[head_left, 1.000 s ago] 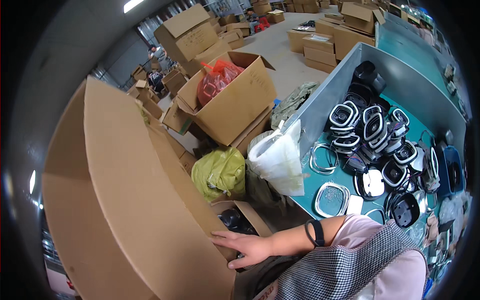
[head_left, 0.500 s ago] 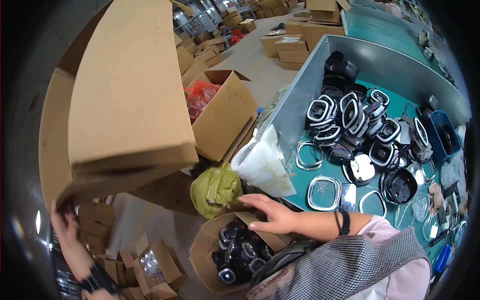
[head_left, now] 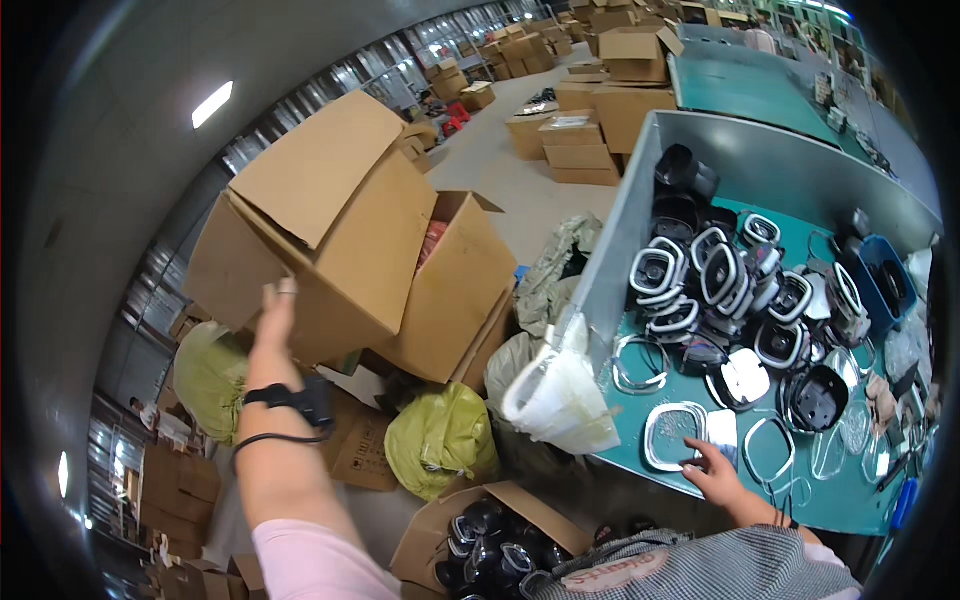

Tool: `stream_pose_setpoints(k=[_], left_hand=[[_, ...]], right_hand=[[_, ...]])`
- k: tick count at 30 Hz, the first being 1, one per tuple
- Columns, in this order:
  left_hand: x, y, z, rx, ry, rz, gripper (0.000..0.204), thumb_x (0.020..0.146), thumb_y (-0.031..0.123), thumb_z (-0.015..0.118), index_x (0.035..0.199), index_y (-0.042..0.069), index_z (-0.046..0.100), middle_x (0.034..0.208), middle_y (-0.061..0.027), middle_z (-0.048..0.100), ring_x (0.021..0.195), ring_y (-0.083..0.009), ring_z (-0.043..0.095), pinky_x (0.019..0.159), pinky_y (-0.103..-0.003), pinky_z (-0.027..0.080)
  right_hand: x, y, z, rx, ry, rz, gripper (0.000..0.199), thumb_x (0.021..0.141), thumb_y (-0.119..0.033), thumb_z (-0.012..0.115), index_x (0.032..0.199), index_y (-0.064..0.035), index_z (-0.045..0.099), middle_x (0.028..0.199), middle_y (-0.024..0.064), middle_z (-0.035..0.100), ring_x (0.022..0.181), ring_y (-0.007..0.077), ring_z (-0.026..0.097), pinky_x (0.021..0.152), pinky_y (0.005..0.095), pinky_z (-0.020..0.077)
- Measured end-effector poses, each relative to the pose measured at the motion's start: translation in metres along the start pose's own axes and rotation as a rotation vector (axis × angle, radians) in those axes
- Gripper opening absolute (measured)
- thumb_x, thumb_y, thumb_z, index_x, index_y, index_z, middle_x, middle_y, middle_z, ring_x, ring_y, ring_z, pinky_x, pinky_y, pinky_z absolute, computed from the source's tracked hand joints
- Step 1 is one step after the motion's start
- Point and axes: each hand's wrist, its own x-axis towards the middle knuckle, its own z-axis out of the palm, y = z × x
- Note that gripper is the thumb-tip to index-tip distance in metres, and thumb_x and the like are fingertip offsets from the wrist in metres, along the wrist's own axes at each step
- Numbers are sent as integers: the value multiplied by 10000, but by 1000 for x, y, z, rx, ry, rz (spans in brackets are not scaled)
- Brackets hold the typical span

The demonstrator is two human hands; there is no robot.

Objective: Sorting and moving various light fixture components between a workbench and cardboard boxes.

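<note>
My left hand [head_left: 277, 312] is stretched forward against the near side of a large cardboard box [head_left: 365, 265], its fingers pointing up and seemingly wrapped around nothing. The box is tilted, with its flaps raised, and stands next to another carton [head_left: 465, 285] holding something red. Over the front edge of the green worktable, my right hand [head_left: 715, 475] is empty with its fingers apart. Nearest to it is a white-rimmed square frame [head_left: 650, 440] with small metal bits inside. Beyond lie several black housings with white rims [head_left: 720, 275], heaped on the table.
Below me an open carton [head_left: 425, 535] holds black rounded parts. A yellow-green sack [head_left: 440, 440] sits behind it, and another sack [head_left: 210, 380] lies left of my arm. A metal side panel [head_left: 625, 210] borders the worktable [head_left: 625, 460]. A blue bin [head_left: 880, 265] stands at right.
The large box has gone from close in front of me to farther off, beside the other carton. My left hand followed it forward. My right hand moved from above the parts carton to the table edge.
</note>
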Motion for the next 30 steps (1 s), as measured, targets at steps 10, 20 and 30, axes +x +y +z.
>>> stream_pose_setpoints(k=[10, 20, 30], left_hand=[[-2, -69, 84, 151, -73, 167, 809, 884, 512, 550, 1497, 129, 187, 1474, -269, 284, 1371, -382, 287, 1100, -391, 276], [-69, -157, 114, -83, -126, 285, 497, 944, 346, 532, 1362, 83, 476, 1393, -224, 443, 1292, -327, 429, 1044, -363, 354], [-304, -254, 204, -513, -438, -445, 373, 963, 293, 522, 1228, 32, 557, 1032, -93, 647, 785, -139, 603, 667, -257, 471]], right_hand=[[10, -1, 17, -17, 30, 61, 585, 834, -116, 670, 1353, -20, 420, 1288, 145, 460, 1025, 241, 615, 850, 332, 504], [-11, -22, 21, -246, 80, 94, 531, 827, -147, 674, 1309, -28, 486, 1189, 134, 498, 934, 199, 601, 805, 316, 508], [-50, -58, -18, -325, 48, 91, 427, 843, -188, 677, 1230, -41, 571, 1133, 129, 565, 887, 204, 642, 774, 320, 524]])
